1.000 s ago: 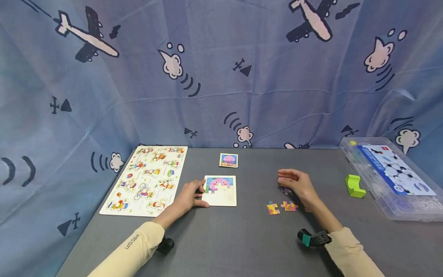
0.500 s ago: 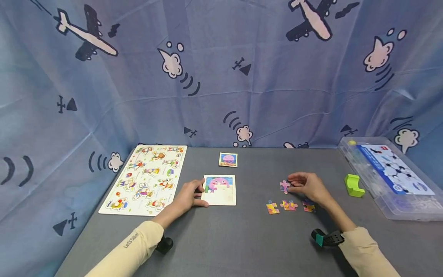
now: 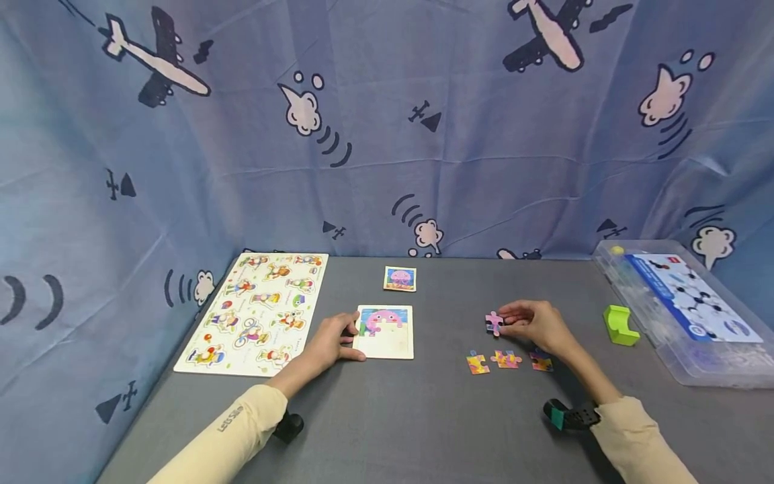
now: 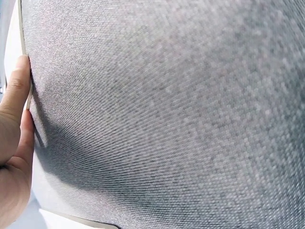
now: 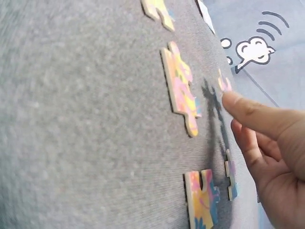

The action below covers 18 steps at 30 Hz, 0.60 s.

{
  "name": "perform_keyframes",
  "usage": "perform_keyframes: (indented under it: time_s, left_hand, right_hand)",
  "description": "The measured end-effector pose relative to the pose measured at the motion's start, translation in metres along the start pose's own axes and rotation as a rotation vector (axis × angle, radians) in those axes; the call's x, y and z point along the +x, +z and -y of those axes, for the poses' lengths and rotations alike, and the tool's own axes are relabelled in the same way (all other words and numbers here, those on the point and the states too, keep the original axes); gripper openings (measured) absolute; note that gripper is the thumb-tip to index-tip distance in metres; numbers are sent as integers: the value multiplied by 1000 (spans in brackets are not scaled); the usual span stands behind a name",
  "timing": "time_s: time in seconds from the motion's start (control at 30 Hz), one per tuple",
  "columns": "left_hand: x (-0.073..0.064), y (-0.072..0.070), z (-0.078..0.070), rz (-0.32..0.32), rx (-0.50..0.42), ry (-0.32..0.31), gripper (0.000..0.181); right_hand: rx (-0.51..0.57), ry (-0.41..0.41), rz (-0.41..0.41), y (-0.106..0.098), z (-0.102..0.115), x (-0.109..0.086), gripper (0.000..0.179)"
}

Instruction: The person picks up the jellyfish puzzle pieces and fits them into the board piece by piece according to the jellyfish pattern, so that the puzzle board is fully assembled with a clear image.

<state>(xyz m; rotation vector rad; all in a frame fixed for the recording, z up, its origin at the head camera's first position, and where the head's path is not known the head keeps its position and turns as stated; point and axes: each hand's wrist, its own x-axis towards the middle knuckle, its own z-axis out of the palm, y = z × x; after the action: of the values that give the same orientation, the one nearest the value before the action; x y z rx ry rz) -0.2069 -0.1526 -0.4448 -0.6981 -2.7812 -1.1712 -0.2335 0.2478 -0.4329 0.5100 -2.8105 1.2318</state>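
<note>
In the head view my left hand [image 3: 326, 341] rests at the left edge of a small square puzzle board [image 3: 388, 344], thumb at its near corner. Pink creature pieces fill the board's upper part; below them the tray is bare. The left wrist view shows extended fingers [image 4: 18, 86] against the board's edge. My right hand [image 3: 537, 326] pinches a pink puzzle piece [image 3: 494, 323] between thumb and fingers. That piece [image 5: 224, 82] is partly hidden by the thumb in the right wrist view, with shadows on the cloth below. Yellow-orange pieces [image 3: 506, 359] lie nearer the body.
A small picture card [image 3: 400, 279] of a pink octopus lies behind the board. A large figure puzzle board [image 3: 256, 312] is at left. On the right stand a green curved block [image 3: 619, 326] and a clear plastic case [image 3: 671, 349]. A patterned curtain [image 3: 375, 134] hangs behind.
My right hand has shifted right and back toward the body's right side, bringing the pink piece into view and uncovering a loose piece; the pink piece has since turned slightly. The left hand stays put.
</note>
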Motion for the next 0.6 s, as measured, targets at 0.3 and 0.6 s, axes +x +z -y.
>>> perform_keyframes:
  time_s: [0.3,0.6]
  left_hand:
    - [-1,0,0,-4,2,-2,40]
    - [-2,1,0,-9,-18,-12,41]
  right_hand:
    - [245,96,80,0,10,-3,41]
    - [522,235,79,13,17,-5,55]
